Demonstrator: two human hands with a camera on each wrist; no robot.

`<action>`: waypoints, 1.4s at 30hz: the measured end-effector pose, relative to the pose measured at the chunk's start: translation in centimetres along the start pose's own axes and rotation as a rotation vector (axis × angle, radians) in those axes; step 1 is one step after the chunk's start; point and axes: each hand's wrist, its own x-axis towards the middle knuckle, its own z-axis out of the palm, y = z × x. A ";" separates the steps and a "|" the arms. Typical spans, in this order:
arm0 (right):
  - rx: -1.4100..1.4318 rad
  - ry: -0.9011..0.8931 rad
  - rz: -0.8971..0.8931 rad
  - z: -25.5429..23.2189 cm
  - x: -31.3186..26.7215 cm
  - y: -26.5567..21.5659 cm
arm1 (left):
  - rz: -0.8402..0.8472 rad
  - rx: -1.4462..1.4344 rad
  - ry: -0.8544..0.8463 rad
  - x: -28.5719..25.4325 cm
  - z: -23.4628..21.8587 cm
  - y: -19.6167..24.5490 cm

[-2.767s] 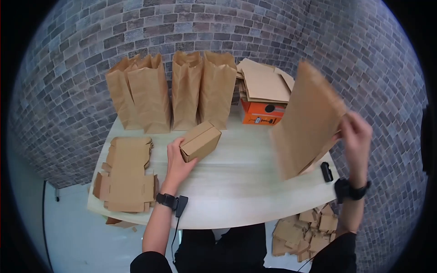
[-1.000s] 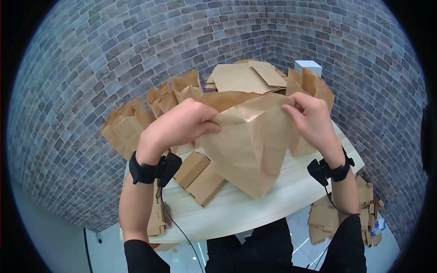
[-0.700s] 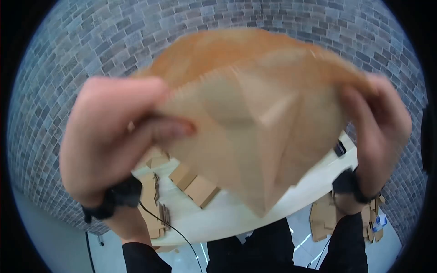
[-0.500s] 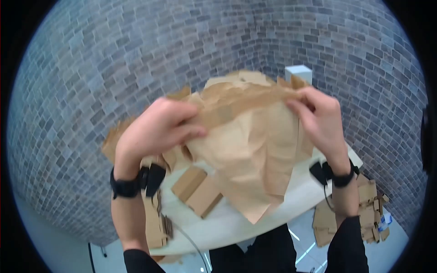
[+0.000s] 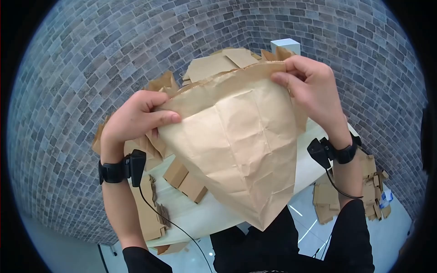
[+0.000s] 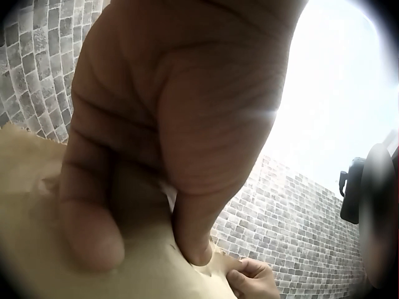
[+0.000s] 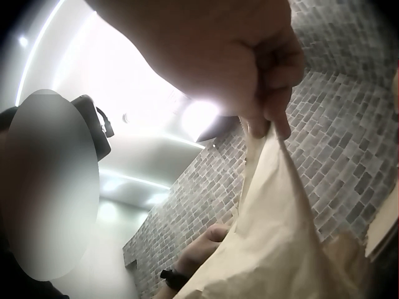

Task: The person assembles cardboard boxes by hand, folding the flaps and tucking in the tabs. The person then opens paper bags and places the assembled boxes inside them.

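Observation:
A large brown paper bag (image 5: 246, 141) hangs in front of me, creased down its front, its zigzag-cut mouth at the top. My left hand (image 5: 141, 113) pinches the mouth's left corner between thumb and fingers. On the opposite corner, higher up, my right hand (image 5: 312, 88) grips the paper the same way. The right wrist view shows the bag's edge (image 7: 271, 156) caught between the right thumb and fingers. Below and left of the bag, small cardboard boxes (image 5: 182, 179) lie side by side on the table. The bag hides much of the tabletop.
Other paper bags (image 5: 162, 84) stand behind on the left, another (image 5: 275, 54) at the right. Flat cardboard sheets (image 5: 209, 66) are piled at the back, beside a white box (image 5: 287, 45). Unfolded box blanks (image 5: 148, 214) lie at the table's left. Cardboard pieces (image 5: 327, 200) litter the floor.
My left hand has left the small box and taken the bag that my right hand carried alone. The bag rose, mouth wide, then came back down; its mouth is now stretched narrower between both hands.

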 end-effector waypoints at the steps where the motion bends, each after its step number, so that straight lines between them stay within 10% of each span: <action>1: -0.002 -0.005 0.000 -0.1 -0.2 0.1 | -0.001 -0.005 0.001 -0.1 0.3 0.1; 4: -0.028 -0.135 0.246 -0.2 -0.2 0.0 | 0.112 0.176 0.141 -0.9 1.7 1.3; 6: -0.442 0.072 -0.302 0.5 -0.9 -0.1 | 0.259 0.281 0.221 -1.0 3.4 2.6; 13: 0.024 -0.449 -0.654 3.1 0.5 -4.4 | 0.495 0.405 0.372 0.0 7.1 3.6; 17: -0.063 -0.912 -0.480 2.4 2.1 -3.2 | 0.451 0.385 0.180 -1.0 7.6 3.1; 25: -0.248 -1.105 -0.696 1.1 -3.9 -2.8 | 0.259 0.503 -0.340 -4.2 7.9 1.7; 34: -0.326 -1.117 -0.819 -2.0 -4.7 -5.6 | 0.580 1.019 -0.358 -2.5 9.3 0.8; 42: -0.506 -1.376 -0.589 -4.8 -6.1 -5.7 | 0.722 0.930 -0.298 -4.3 13.5 -0.3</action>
